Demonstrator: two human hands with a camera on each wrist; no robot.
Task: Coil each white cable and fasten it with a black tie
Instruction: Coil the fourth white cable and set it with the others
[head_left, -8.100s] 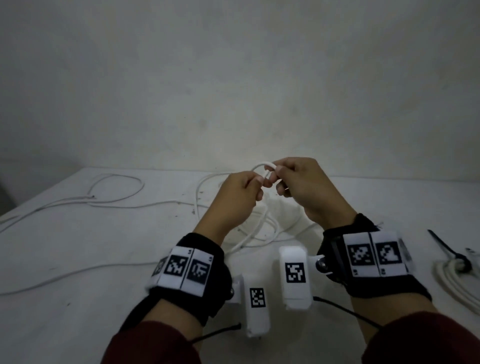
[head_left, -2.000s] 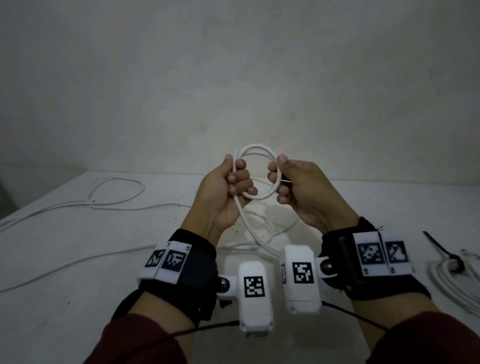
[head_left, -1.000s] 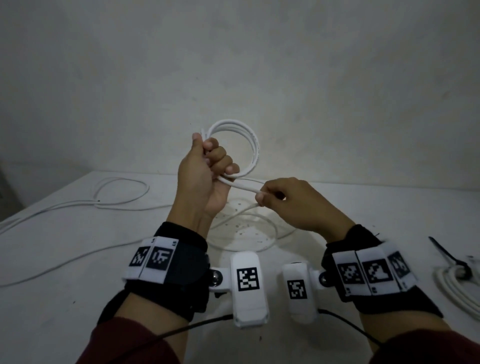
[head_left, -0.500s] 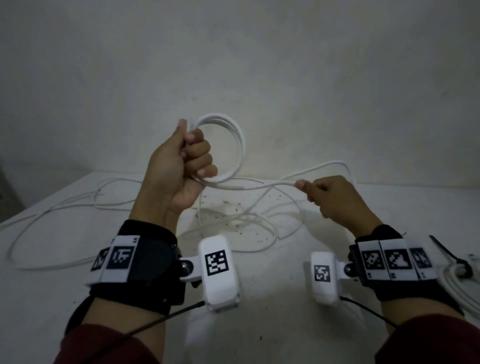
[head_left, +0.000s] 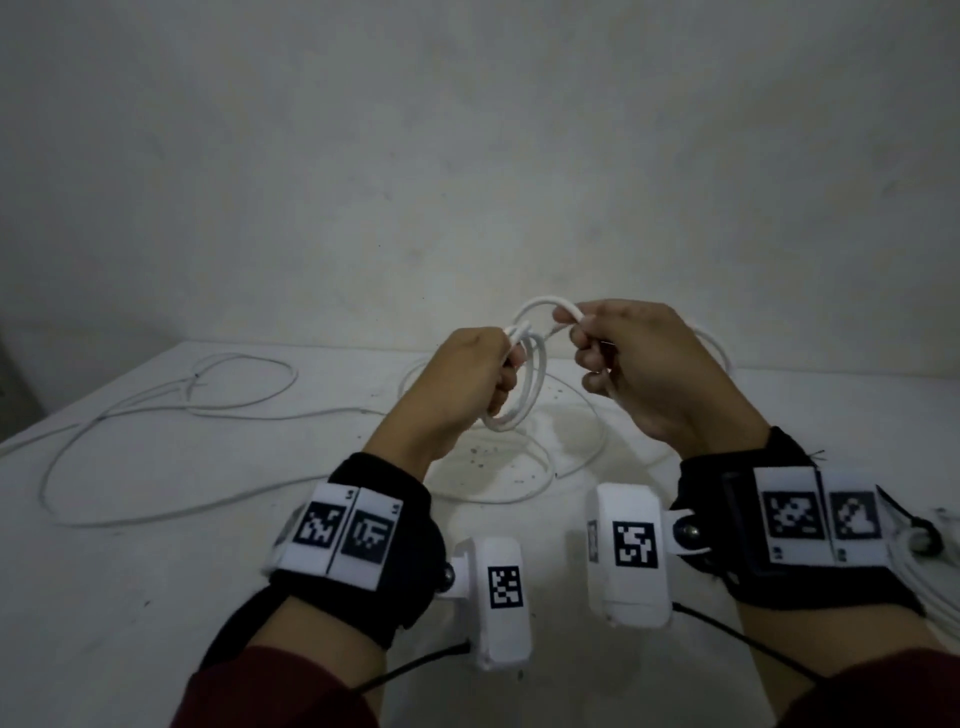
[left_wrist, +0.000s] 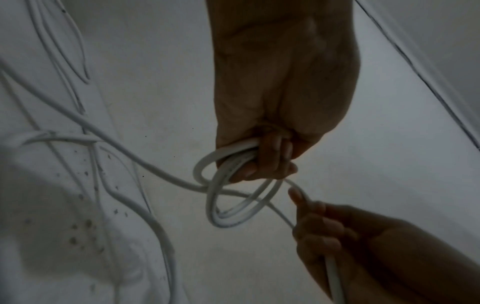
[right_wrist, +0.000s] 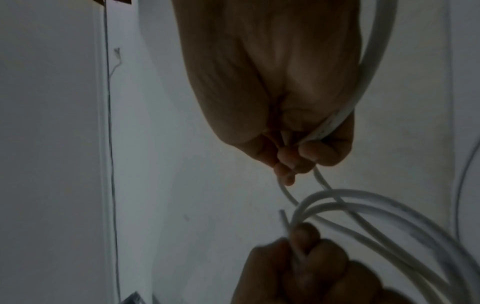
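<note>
White cable (head_left: 511, 387) is gathered into a few small loops that hang from my left hand (head_left: 457, 384), whose fingers (left_wrist: 272, 158) are curled tightly round the bunch above the middle of the desk (head_left: 130, 597). My right hand (head_left: 639, 374) sits just beside it, thumb and fingers (right_wrist: 291, 162) pinching the strand that arcs over from the coil and passes on through the palm. The slack runs down to the desk and sprawls toward its left edge. At the desk's right edge I see another coiled cable (head_left: 935, 587) with a black tie (head_left: 919, 530) on it.
</note>
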